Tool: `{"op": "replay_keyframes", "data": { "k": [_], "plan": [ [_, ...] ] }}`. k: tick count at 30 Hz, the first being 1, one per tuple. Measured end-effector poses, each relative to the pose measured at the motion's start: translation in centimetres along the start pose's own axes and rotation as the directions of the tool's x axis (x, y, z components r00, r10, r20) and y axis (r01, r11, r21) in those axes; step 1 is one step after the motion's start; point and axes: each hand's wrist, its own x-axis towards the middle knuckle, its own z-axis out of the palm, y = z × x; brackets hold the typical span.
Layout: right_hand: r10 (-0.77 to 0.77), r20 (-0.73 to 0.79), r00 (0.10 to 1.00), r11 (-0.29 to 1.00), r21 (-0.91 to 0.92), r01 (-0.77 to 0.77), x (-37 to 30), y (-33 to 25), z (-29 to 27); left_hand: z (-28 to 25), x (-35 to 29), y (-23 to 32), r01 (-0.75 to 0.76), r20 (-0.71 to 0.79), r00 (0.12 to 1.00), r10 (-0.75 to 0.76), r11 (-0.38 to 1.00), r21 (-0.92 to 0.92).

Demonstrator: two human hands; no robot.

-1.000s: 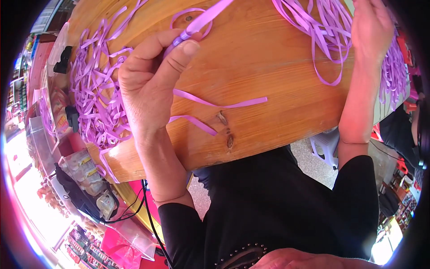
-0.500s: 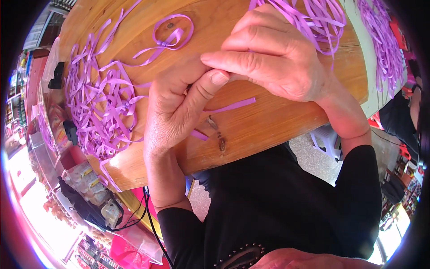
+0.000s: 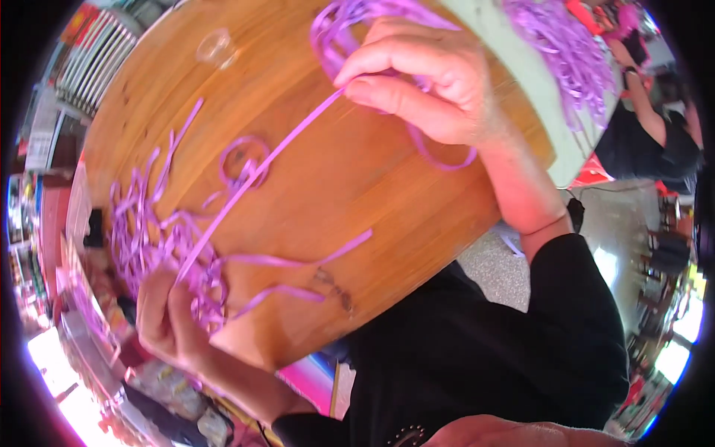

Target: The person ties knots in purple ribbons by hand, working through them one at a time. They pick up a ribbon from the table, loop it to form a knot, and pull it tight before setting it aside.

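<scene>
A purple ribbon (image 3: 279,155) runs taut and slanting over the table between my two hands. My right hand (image 3: 436,82), at the upper middle, pinches its far end between thumb and fingertips. Low on the left, my left hand (image 3: 170,320) has its fingers closed on the other end, beside a tangled heap of purple ribbons (image 3: 128,242). Under the taut ribbon lies a ribbon coiled into a small ring (image 3: 226,158). Behind my right hand rests a looped bundle of purple ribbon (image 3: 328,45), partly covered by it.
The wooden table (image 3: 417,201) has a rounded edge. A clear plastic cup (image 3: 216,48) stands at its far side. At the right, more purple strands (image 3: 562,67) hang over a pale surface (image 3: 540,145). Another person in dark clothes (image 3: 640,145) is at the far right.
My hands, close together before, are now wide apart. The left has moved down and left, drawing the ribbon straight between them. The view has shifted and now shows the clear cup.
</scene>
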Motion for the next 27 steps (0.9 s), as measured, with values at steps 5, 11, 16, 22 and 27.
{"op": "replay_keyframes", "data": {
  "k": [5, 11, 16, 22, 27],
  "plan": [
    [0.324, -0.133, 0.937, 0.916, 0.293, -0.275, -0.2, 1.1, -2.1, -7.7, -3.7, -5.3, 0.008, -0.124, 0.992, -0.026, 0.989, -0.145],
    [0.412, -0.192, 0.891, 0.846, 0.443, -0.296, -0.4, 1.6, -2.7, -9.0, -5.4, -6.3, -0.158, -0.349, 0.882, 0.317, 0.896, 0.416],
    [0.512, -0.362, 0.779, 0.729, 0.662, -0.172, -0.3, 2.1, -4.1, -10.8, -8.3, -6.5, 0.093, -0.481, 0.875, -0.052, 0.994, 0.062],
    [0.58, -0.505, 0.639, 0.614, 0.786, 0.063, -0.9, 4.0, -5.7, -10.4, -8.1, -5.7, 0.052, -0.484, 0.875, -0.004, 0.995, 0.086],
    [0.544, -0.497, 0.676, 0.736, 0.669, -0.101, 0.1, 2.8, -3.7, -8.5, -7.3, -4.7, -0.103, -0.323, 0.862, 0.39, 0.76, 0.642]
  ]
}}
